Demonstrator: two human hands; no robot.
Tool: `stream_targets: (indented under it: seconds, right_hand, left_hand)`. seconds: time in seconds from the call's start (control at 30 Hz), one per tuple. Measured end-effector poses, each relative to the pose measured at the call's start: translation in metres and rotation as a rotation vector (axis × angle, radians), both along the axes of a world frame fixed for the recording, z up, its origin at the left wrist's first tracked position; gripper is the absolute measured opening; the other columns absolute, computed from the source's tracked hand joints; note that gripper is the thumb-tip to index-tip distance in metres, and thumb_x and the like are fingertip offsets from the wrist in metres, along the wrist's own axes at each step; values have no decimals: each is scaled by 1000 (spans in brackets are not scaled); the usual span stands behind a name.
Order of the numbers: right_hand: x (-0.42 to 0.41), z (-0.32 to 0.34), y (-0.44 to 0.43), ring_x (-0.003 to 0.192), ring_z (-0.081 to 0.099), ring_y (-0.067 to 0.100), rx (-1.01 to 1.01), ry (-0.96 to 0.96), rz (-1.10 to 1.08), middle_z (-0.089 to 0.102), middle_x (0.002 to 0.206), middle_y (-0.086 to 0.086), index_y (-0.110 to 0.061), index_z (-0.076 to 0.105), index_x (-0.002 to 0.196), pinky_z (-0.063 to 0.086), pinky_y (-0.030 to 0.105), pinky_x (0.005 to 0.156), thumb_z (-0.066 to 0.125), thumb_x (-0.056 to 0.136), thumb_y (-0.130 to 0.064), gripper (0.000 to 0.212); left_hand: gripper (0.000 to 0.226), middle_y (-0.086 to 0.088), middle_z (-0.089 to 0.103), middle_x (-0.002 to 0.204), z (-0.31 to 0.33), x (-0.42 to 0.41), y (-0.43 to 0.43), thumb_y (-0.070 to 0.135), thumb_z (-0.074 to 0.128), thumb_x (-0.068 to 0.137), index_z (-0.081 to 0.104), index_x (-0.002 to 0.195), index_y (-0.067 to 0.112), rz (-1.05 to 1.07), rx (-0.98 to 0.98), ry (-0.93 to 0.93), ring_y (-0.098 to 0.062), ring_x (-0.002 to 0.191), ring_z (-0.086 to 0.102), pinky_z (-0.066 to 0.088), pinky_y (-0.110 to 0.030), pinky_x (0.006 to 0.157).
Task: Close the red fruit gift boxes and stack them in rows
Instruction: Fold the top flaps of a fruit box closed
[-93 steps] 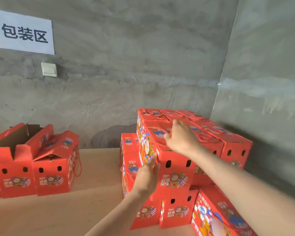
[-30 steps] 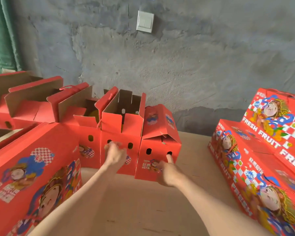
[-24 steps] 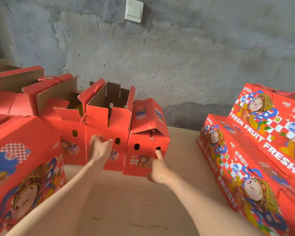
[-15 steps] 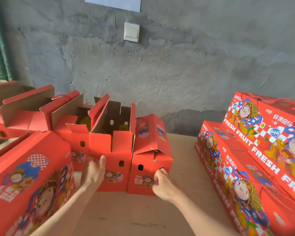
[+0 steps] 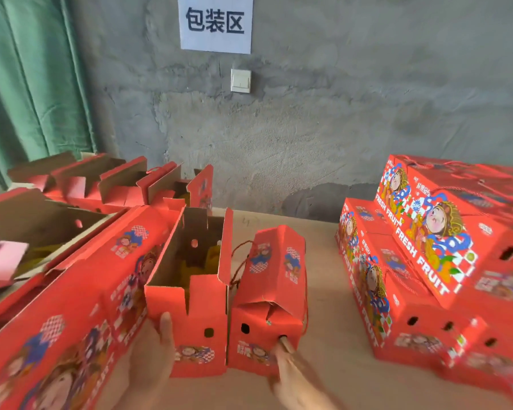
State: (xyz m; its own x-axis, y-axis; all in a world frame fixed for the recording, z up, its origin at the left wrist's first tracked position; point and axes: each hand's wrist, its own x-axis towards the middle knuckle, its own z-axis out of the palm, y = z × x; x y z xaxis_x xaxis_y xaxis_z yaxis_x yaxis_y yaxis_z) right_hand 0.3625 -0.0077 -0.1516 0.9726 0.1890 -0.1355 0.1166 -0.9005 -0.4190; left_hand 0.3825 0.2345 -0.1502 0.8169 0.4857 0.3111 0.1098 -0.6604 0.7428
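Note:
Two red fruit gift boxes stand side by side on the wooden table, close in front of me. The left one, an open box [image 5: 200, 324], has its flaps up and yellow fruit showing inside. My left hand [image 5: 153, 355] grips its left front corner, thumb up the front face, fingers hidden behind. The right one, a box with folded top flaps [image 5: 268, 291], has a red cord handle. My right hand [image 5: 293, 375] has its index finger hooked into that box's right vent hole, the other fingers curled. Closed boxes sit in a stepped stack [image 5: 412, 261] on the right.
A large red box [image 5: 71, 306] lies along the left foreground, touching my left hand. Several open boxes [image 5: 110, 184] stand in a row behind it. A grey wall with a sign and a switch is at the back, a green curtain [image 5: 27, 78] at the left.
Both hands have drawn the open box and the folded-top box toward me, away from the row. My left hand went from lying flat on the front to gripping the corner.

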Motion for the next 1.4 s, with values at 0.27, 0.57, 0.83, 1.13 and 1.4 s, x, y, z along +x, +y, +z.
stream_targets:
  seconds: [0.27,0.57,0.83,1.13,1.4]
  right_hand:
    - [-148,12,-45,72,49,-10,-174,-344,272,36,97,-15,-27,61,86,34,2,69,62,55,-45,36]
    - [-202,9,-180,132,32,2,-136,10,335,34,142,-21,-37,31,141,25,16,107,29,94,-56,50]
    - [-195,40,-236,83,60,23,580,-94,-283,68,84,13,-3,67,83,43,36,74,57,89,1,12]
    - [-200,65,-189,128,39,12,811,-131,-218,35,144,-5,-17,41,137,31,29,108,63,88,-6,55]
    - [-178,49,-189,144,11,9,802,44,-235,9,157,-8,-24,19,149,14,36,118,41,100,-30,54]
  left_hand:
    - [52,-35,60,109,7,-134,38,28,30,94,54,115,-13,142,-25,-30,-52,103,56,42,-56,89]
    - [20,-13,61,67,-11,-207,-49,13,53,93,63,81,1,172,-455,101,-25,62,53,39,-33,59]
    - [45,-10,58,126,25,-189,-112,39,37,100,53,128,8,-180,-554,117,-26,117,51,35,-40,105]
    - [39,-1,69,87,34,-176,-114,52,40,95,65,87,24,-191,-891,205,-20,85,63,49,-37,84]
    - [32,0,64,68,41,-194,-128,26,40,99,61,78,13,-152,-899,181,-17,68,58,44,-31,63]
